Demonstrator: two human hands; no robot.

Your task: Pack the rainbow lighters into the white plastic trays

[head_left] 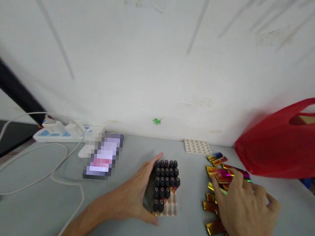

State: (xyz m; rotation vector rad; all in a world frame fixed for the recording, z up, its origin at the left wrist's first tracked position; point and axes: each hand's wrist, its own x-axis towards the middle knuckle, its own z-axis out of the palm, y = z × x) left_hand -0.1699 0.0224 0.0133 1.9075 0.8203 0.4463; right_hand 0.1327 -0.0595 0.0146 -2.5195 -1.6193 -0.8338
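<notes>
My left hand (131,199) wraps round the left side of a tray, with the fingers behind and the thumb at the front corner. The pale tray (174,208) has rows of holes. Several black-topped pieces (166,181) stand upright in it, each with a small round opening on top; several holes at the front right are bare. Over at the right, my right hand (248,208) is spread above a loose pile of shiny gold and rainbow-coloured flat tubes (214,228), thumb and index finger apart at its upper part. The palm hides some of the pile.
A pale holed tray (198,147) lies by the wall. A red plastic bag (286,142) stands at the back right. On the left are a phone (104,157) with a blurred screen, a white power strip (63,134) and a looping white cable (59,181).
</notes>
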